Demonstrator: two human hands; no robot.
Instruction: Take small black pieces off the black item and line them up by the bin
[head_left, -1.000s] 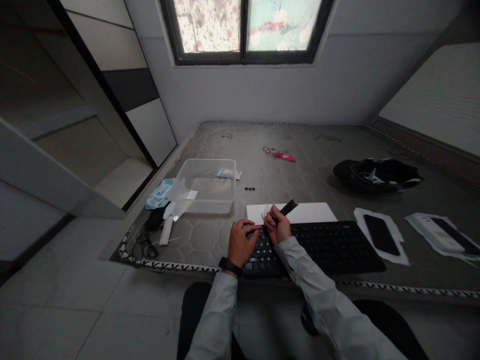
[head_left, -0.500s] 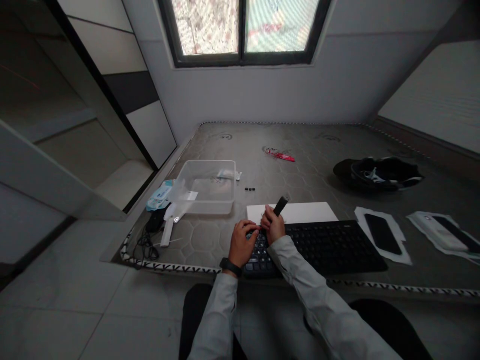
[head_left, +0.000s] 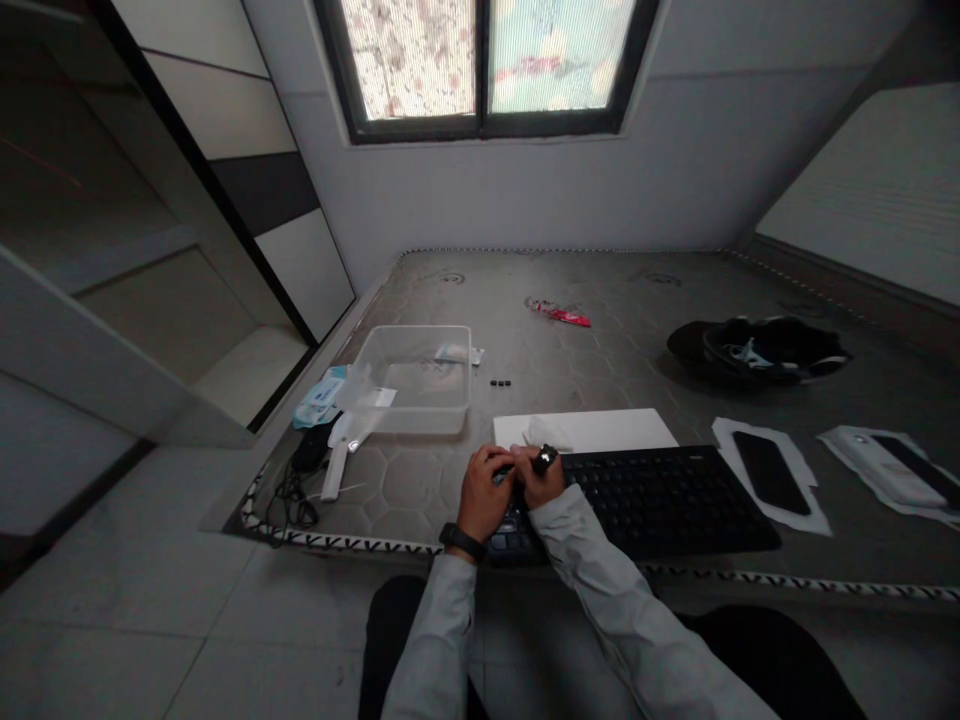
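Note:
A black keyboard (head_left: pixel 660 500) lies before me near the front edge. Over its left part, my right hand (head_left: pixel 541 480) is closed round a short black stick-like tool (head_left: pixel 545 459), whose end points up and away from the keys. My left hand (head_left: pixel 484 492), with a dark band on its wrist, is close beside it. Its thumb and fingers are bent together by the right fingertips; whatever they pinch is hidden. Beyond the hands, three small black pieces like keycaps (head_left: pixel 500 383) sit in a row.
A white flat box or board (head_left: pixel 622 430) lies behind the keyboard, with a crumpled tissue (head_left: pixel 551 432) on it. A clear plastic bin (head_left: pixel 420 420) stands to the left. On the right are a dark cap (head_left: pixel 772 350) and a phone (head_left: pixel 771 472) on a white sheet. A red packet (head_left: pixel 562 314) lies farther back.
The tool in my right hand has tipped, its end now lower and nearer to me. My two hands have drawn closer together, and the tissue behind them has come into view.

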